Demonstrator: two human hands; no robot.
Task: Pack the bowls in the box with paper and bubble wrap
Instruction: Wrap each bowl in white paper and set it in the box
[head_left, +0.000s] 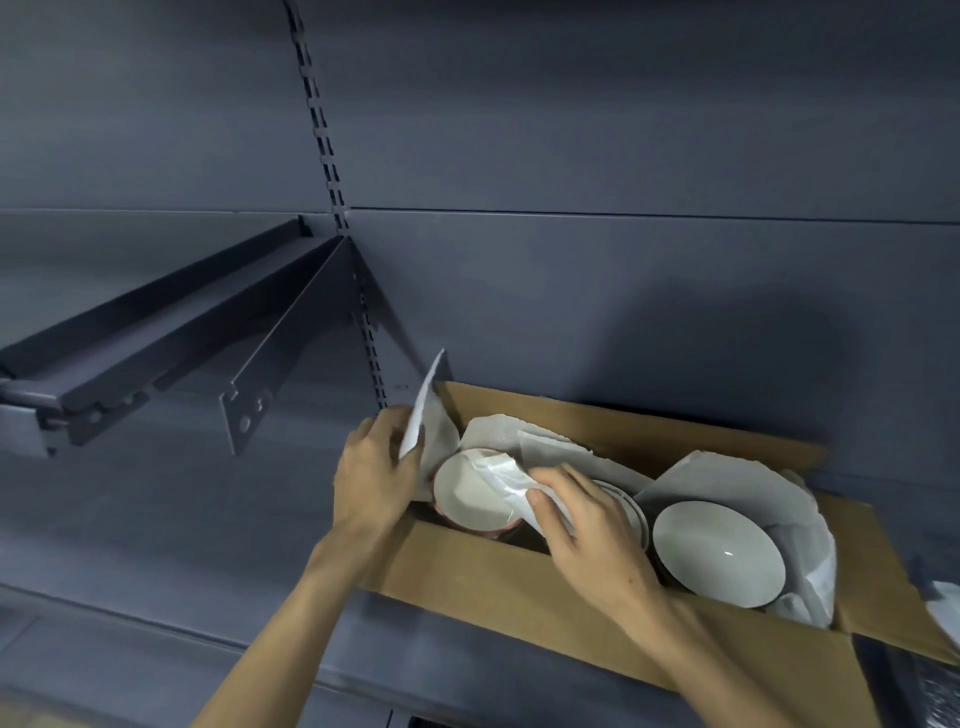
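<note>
Fingers of the right hand (582, 525) pinch crumpled paper (501, 475) into the left bowl (475, 493); the left hand (371, 470) grips a sheet (426, 415) at the box (498, 577) wall. Padding step; next, probably tuck that sheet over.

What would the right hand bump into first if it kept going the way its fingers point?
Probably the white paper that the right hand already pinches, then the bowl under it at the box's left end. Depth is hard to judge.
</note>
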